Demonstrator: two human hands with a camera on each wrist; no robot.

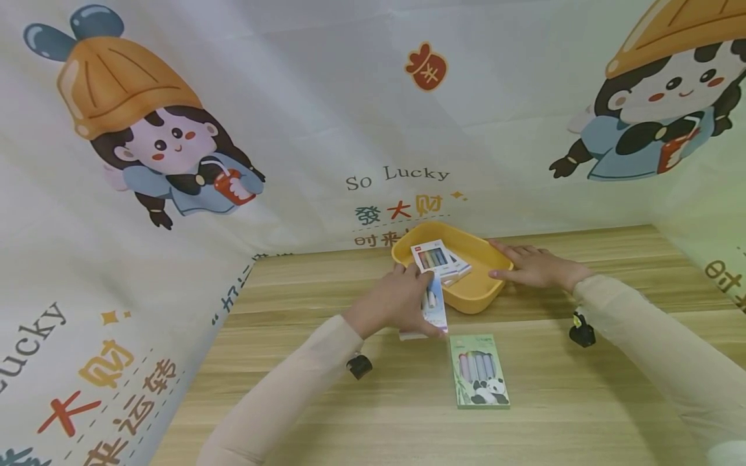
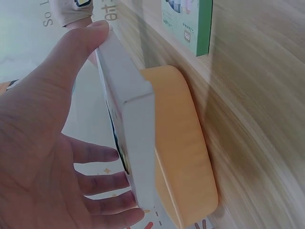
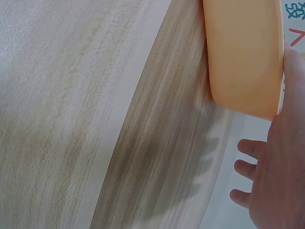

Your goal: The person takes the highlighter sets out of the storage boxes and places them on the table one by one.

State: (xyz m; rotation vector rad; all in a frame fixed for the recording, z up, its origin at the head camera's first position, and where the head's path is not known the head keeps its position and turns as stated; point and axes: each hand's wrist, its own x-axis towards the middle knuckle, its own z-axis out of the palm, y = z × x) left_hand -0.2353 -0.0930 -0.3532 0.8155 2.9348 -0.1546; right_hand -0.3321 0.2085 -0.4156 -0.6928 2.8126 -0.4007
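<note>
My left hand (image 1: 396, 301) grips a flat white-and-blue box (image 2: 126, 90), thumb at one edge and fingers spread along the other side. A picture of pens shows on its face in the head view. The box is tilted over the front left rim of a yellow plastic basket (image 1: 480, 292). Inside the basket lie a white box with coloured sticks pictured (image 1: 432, 257) and other white boxes partly beneath it. At the basket's right end is my right hand (image 1: 539, 266), its thumb at the rim and its fingers extended and spread toward the back.
A green box of coloured pens with pandas (image 1: 480, 372) lies flat on the wooden table (image 1: 326, 401), in front of the basket. Behind the basket hangs a printed white cloth (image 1: 315, 129), which also encloses the table's sides.
</note>
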